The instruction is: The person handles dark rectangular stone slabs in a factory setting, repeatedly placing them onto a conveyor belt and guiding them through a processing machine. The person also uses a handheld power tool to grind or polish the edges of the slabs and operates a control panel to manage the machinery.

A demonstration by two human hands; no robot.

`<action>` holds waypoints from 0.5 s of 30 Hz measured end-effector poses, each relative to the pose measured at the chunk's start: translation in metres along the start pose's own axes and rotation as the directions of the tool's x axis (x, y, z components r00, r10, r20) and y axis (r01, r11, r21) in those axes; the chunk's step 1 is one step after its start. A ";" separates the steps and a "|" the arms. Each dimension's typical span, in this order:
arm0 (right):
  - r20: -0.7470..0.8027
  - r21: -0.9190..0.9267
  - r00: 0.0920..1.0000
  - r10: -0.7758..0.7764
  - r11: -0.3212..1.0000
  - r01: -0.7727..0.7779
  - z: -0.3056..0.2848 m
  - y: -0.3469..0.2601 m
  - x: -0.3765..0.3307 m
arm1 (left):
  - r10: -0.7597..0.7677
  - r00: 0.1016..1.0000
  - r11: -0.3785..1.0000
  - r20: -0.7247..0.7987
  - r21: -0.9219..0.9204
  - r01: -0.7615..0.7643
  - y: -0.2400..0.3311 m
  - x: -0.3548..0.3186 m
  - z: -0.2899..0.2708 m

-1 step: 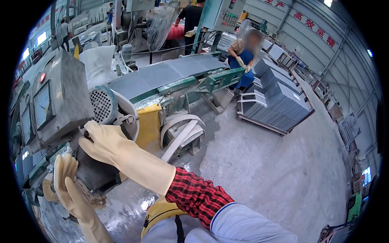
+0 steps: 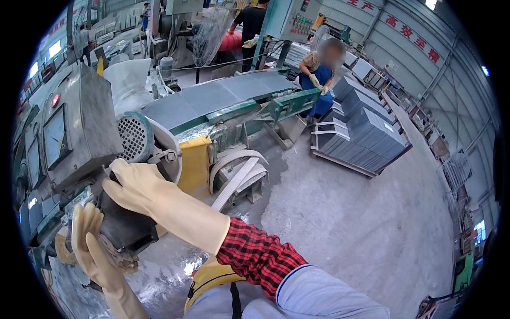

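Both my hands wear cream rubber gloves. My right hand (image 2: 139,186) reaches left under the metal control box (image 2: 87,114). Its fingers are curled at the box's lower edge around a dark part, mostly hidden by the glove. My left hand (image 2: 91,239) is lower and nearer, its fingers stretched upward and the thumb apart. It is beside a dark machine housing (image 2: 125,220); whether it touches the machine I cannot tell. A round gauge (image 2: 56,139) and a red light (image 2: 55,99) are on the box. A motor with a perforated green-rimmed cover (image 2: 133,139) sits right of it.
Grey slabs (image 2: 212,98) lie along a conveyor (image 2: 287,106) ahead. A yellow panel (image 2: 194,167) and a curved guard (image 2: 239,165) stand right of my right hand. Stacked grey tiles (image 2: 366,133) rest on a pallet, beside a gloved co-worker in a blue apron (image 2: 322,77). Wet concrete floor (image 2: 340,228) extends right.
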State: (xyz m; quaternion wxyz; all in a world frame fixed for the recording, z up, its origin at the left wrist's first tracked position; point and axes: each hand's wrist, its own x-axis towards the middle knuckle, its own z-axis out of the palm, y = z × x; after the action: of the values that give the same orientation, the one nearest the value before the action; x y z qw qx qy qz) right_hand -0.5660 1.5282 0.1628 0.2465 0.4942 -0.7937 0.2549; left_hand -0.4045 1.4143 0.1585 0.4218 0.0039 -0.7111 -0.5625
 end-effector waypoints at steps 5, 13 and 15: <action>0.630 0.547 0.714 0.305 0.478 -0.687 -0.066 -0.008 0.025 | -0.058 0.998 0.998 -0.017 0.006 0.058 -0.006 -0.014 -0.006; 0.245 0.240 0.944 0.219 0.930 -0.278 -0.004 0.008 0.014 | -0.069 0.997 0.997 -0.036 0.019 0.069 -0.004 -0.017 -0.001; 0.413 0.171 0.908 0.077 0.972 -0.160 -0.009 0.008 0.017 | -0.009 1.000 1.000 0.002 0.030 0.009 -0.005 -0.014 -0.003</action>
State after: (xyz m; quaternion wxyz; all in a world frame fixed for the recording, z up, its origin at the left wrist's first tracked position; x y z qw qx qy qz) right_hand -0.5783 1.5259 0.1792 0.0105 0.5091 -0.8262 0.2411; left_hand -0.3961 1.4166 0.1461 0.4186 0.0129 -0.7198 -0.5536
